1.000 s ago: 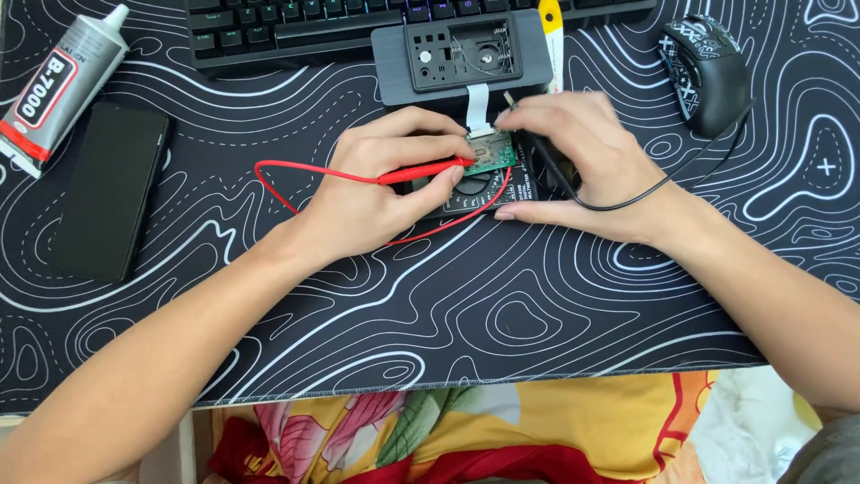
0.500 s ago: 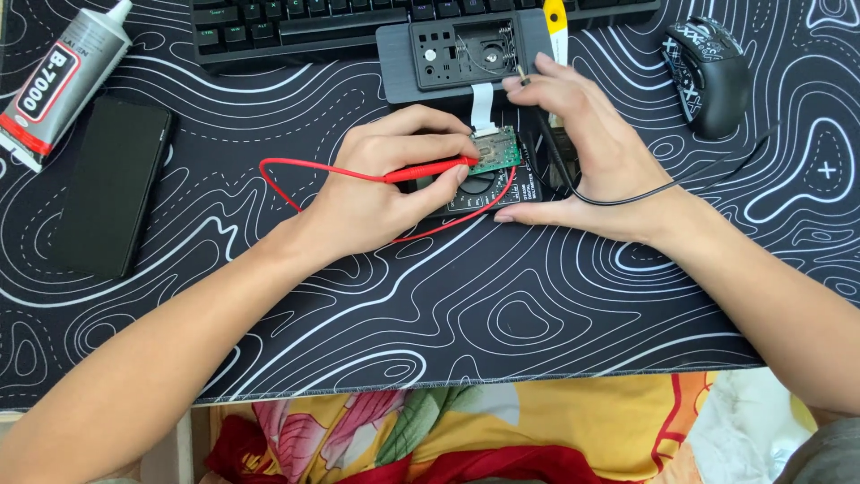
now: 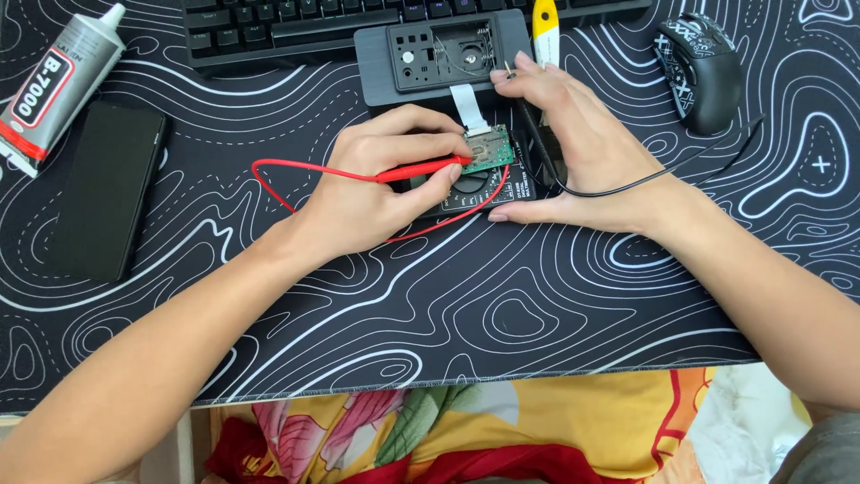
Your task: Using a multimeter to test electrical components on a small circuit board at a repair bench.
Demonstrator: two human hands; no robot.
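— Red probe (image 3: 421, 169): where is it in the head view?
— Pinched in the left hand (image 3: 381, 193), tip on the small green circuit board (image 3: 491, 149), above the black meter (image 3: 488, 186) on the patterned mat (image 3: 448, 296).
— And the right hand (image 3: 582, 148)?
— Fingers half spread, a black probe (image 3: 542, 143) under them, beside the board; thumb lying on the mat.

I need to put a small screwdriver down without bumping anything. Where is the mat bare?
The desk mat is bare along its near edge, below both forearms, and at far right below the mouse. It is crowded around the circuit board, where the left hand holds a red probe and the right hand rests.
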